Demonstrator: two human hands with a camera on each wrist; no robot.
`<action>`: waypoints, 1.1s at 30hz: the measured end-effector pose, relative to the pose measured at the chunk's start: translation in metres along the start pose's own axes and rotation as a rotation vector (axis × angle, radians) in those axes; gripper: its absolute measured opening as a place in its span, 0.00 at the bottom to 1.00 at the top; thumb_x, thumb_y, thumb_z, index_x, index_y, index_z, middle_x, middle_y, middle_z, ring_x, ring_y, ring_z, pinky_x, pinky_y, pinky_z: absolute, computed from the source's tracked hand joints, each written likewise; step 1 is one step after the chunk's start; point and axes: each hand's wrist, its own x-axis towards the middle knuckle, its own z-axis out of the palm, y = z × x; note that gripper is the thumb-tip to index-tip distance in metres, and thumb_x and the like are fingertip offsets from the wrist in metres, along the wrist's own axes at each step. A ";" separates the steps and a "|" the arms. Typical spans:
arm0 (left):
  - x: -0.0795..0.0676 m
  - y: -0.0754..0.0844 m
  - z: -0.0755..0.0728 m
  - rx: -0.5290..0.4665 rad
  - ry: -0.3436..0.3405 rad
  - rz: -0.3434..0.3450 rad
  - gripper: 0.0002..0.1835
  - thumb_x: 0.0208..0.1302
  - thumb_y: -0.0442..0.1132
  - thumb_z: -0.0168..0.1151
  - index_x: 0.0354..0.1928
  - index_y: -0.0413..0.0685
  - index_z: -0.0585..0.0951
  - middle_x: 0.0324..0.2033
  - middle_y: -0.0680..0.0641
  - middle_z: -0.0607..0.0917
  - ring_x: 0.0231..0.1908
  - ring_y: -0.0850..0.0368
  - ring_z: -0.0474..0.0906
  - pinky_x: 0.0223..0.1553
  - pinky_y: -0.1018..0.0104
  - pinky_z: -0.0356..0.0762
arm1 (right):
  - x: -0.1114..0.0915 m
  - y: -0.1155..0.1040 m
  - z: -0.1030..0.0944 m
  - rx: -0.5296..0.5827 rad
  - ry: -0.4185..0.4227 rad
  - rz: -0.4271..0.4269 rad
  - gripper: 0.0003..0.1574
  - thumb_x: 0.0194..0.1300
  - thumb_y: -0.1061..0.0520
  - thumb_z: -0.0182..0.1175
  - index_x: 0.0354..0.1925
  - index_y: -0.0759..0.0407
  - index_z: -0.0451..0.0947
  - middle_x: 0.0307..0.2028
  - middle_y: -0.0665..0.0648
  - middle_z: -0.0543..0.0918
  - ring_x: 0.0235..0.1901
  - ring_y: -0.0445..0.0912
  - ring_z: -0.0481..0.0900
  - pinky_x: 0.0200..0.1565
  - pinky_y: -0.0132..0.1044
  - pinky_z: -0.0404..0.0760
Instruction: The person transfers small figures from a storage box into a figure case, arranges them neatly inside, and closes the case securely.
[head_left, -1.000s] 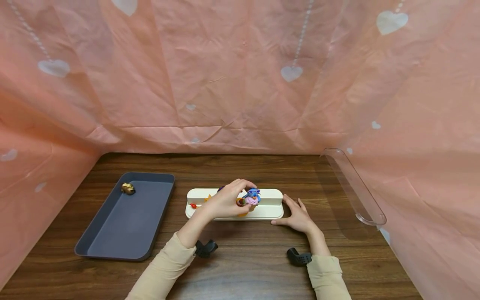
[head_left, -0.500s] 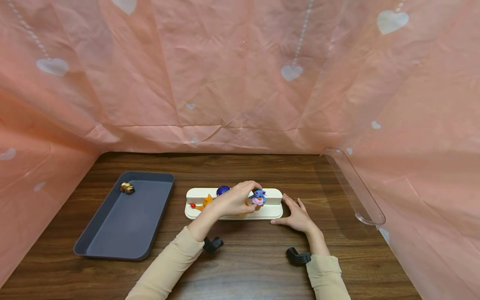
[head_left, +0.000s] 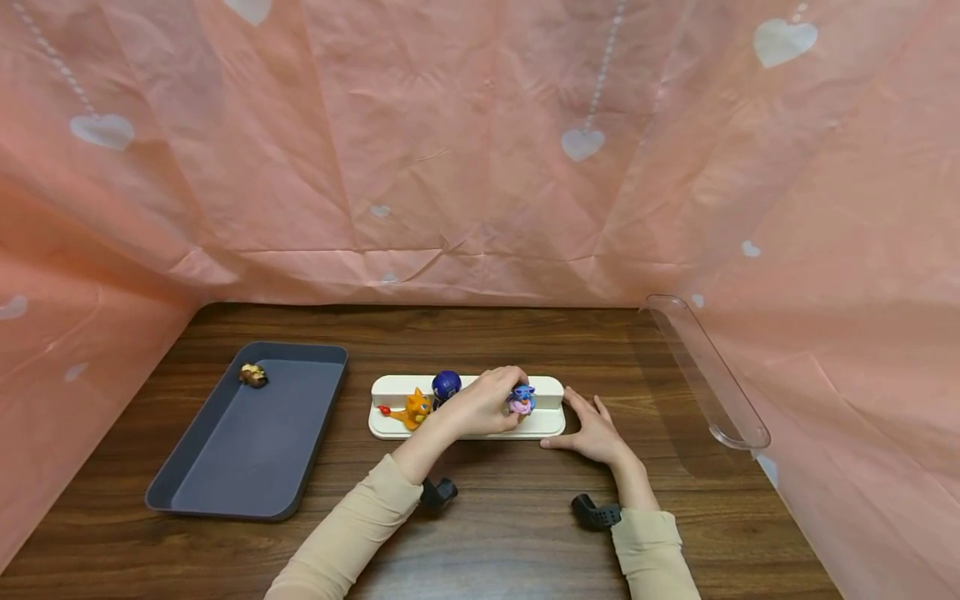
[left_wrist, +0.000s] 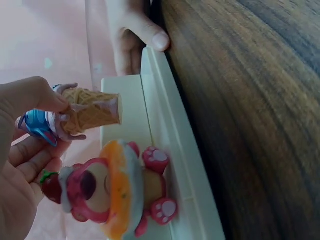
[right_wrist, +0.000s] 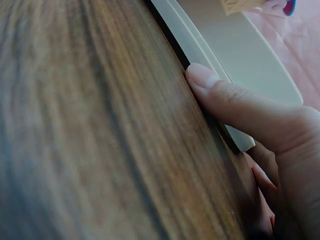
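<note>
My left hand (head_left: 483,406) pinches a small blue figurine with sunglasses and pink ice cream on a waffle cone (left_wrist: 95,110), between thumb and fingers. It holds the figurine over the right part of a long white display base (head_left: 545,427). Thumb in front, fingers around the end, my right hand (head_left: 596,432) grips the base's right end. On the base, an orange dragon-like figurine (head_left: 415,410) sits at the left, with a dark blue round-headed figurine (head_left: 446,384) beside it. In the left wrist view, a pink bear figurine (left_wrist: 95,187) with an orange ring sits just below the cone.
A grey tray (head_left: 247,450) lies to the left, holding a small brown-and-cream figurine (head_left: 253,376). At the far right, a clear plastic cover (head_left: 705,367) lies by the pink cloth wall (head_left: 480,167). Everything stands on a brown wooden table (head_left: 510,542).
My left hand has shifted right along the base with the blue figurine, uncovering the orange and dark blue figurines. My right hand stays at the base's right end.
</note>
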 end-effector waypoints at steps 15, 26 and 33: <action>0.001 -0.004 0.013 0.140 0.011 -0.003 0.20 0.46 0.40 0.66 0.42 0.49 0.71 0.35 0.54 0.77 0.38 0.60 0.73 0.46 0.63 0.69 | 0.001 0.002 0.002 -0.004 0.012 -0.005 0.63 0.39 0.34 0.70 0.65 0.64 0.58 0.65 0.68 0.59 0.64 0.63 0.55 0.65 0.55 0.35; 0.000 -0.005 0.013 0.198 0.005 -0.010 0.19 0.48 0.42 0.66 0.42 0.51 0.71 0.35 0.55 0.79 0.39 0.60 0.75 0.45 0.63 0.69 | 0.000 0.001 0.001 -0.002 0.009 -0.004 0.63 0.39 0.34 0.70 0.65 0.63 0.58 0.65 0.68 0.59 0.65 0.63 0.55 0.65 0.55 0.35; 0.000 -0.004 0.011 0.210 -0.002 -0.032 0.19 0.48 0.42 0.66 0.42 0.51 0.70 0.34 0.55 0.78 0.39 0.59 0.76 0.45 0.63 0.70 | 0.001 0.001 0.001 0.003 0.001 0.005 0.64 0.39 0.34 0.69 0.66 0.64 0.57 0.66 0.68 0.58 0.65 0.64 0.55 0.65 0.55 0.35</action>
